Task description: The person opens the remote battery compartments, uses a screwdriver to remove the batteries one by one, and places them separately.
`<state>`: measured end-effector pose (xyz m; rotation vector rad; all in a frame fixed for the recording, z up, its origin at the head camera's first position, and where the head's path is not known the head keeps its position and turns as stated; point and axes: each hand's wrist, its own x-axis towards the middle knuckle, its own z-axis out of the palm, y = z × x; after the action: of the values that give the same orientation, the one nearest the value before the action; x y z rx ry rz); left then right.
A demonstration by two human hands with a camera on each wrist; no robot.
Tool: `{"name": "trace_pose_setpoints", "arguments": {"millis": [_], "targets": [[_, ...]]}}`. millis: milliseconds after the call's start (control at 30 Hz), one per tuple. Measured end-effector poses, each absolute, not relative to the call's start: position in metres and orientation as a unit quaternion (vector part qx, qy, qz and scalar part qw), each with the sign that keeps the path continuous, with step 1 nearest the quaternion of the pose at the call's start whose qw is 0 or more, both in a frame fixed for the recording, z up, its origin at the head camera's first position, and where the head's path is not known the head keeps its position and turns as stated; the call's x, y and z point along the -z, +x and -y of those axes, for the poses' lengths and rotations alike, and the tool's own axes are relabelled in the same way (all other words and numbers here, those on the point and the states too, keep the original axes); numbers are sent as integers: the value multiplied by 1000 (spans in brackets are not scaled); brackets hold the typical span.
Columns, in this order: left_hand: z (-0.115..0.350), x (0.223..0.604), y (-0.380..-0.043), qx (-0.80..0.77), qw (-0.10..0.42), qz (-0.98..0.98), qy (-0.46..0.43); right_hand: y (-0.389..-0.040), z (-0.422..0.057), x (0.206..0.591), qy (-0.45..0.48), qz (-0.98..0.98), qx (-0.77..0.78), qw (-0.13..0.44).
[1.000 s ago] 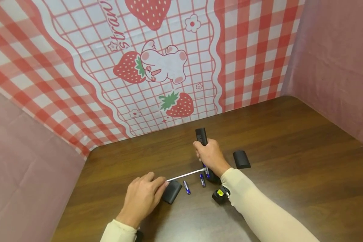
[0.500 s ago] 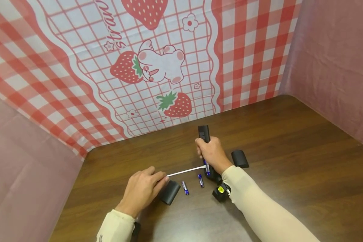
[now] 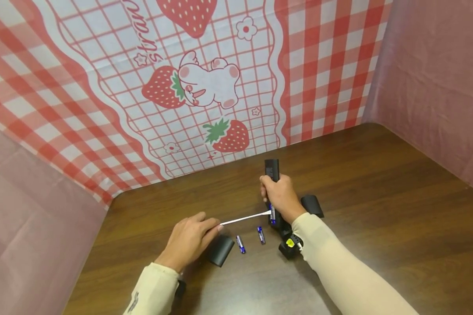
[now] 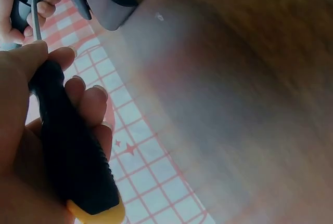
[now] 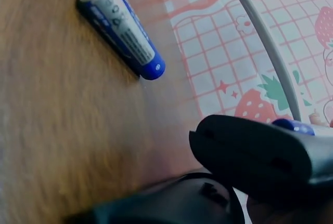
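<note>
My left hand [image 3: 187, 240] grips a screwdriver by its black handle [image 4: 73, 146], which has a yellow end. The thin shaft [image 3: 244, 218] points right, and its tip meets a blue-and-white battery [image 3: 273, 214] set in a long black device. That device [image 3: 272, 168] is shaped like a remote control; my right hand [image 3: 281, 194] holds it round the middle, hiding part of it. In the right wrist view its rounded black end [image 5: 250, 151] shows, with the shaft crossing above. Two loose batteries, one on the left [image 3: 240, 244] and one on the right [image 3: 261, 235], lie between the hands.
A curved black cover [image 3: 220, 250] lies beside my left hand, and another black cover [image 3: 312, 205] lies right of my right hand. A black wrist camera [image 3: 290, 244] hangs by the right cuff. Behind the wooden table [image 3: 378, 183] hangs a strawberry-print cloth [image 3: 319, 65].
My right hand and the black device have shifted slightly up and right. My left hand has followed a little, and the screwdriver tip stays at the battery.
</note>
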<state>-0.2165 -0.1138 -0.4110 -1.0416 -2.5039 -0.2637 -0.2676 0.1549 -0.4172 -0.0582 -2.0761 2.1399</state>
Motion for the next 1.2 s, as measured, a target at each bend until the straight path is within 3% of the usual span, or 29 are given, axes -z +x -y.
{"name": "trace_pose_setpoints", "arguments": {"millis": [433, 800, 1200], "targets": [[106, 412, -230, 95, 173, 907, -372, -270, -163, 416, -38, 683, -725, 84], [99, 408, -217, 18, 318, 857, -404, -272, -164, 416, -61, 711, -691, 113], [112, 411, -230, 34, 301, 849, -432, -268, -161, 417, 15, 704, -708, 58]]}}
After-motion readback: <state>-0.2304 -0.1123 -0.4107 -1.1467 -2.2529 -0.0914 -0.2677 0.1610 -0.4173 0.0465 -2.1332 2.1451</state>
